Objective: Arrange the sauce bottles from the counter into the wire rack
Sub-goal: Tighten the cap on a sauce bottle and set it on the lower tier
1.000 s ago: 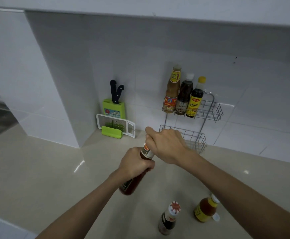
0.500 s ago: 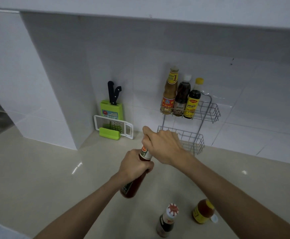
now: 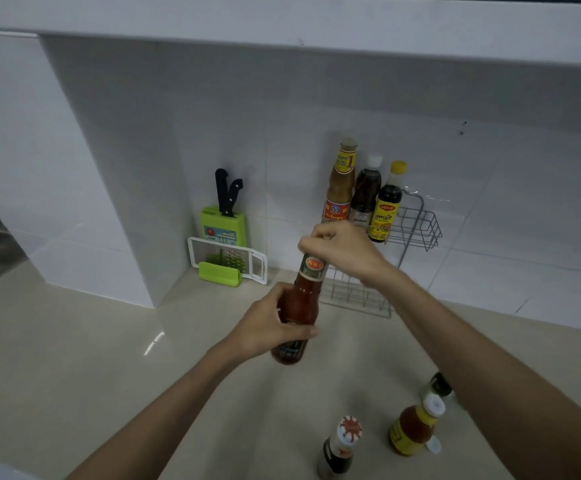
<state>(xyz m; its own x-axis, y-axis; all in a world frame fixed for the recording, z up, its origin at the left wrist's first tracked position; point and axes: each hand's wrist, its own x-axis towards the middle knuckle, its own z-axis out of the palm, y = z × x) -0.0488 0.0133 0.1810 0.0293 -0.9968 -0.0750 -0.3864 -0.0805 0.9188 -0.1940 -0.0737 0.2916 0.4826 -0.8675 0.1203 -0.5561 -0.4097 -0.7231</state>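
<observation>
A red chilli sauce bottle (image 3: 299, 306) is held upright above the surface (image 3: 74, 358), the left hand (image 3: 268, 327) wrapped round its body, the right hand (image 3: 341, 252) clasped over its cap, just in front of the wire rack (image 3: 417, 223). Three bottles already stand in the rack's upper tier; the lower tier (image 3: 351, 296) looks empty. A loose cap or slipping grip could drop it. The labels carry Thai script, too small to read.
</observation>
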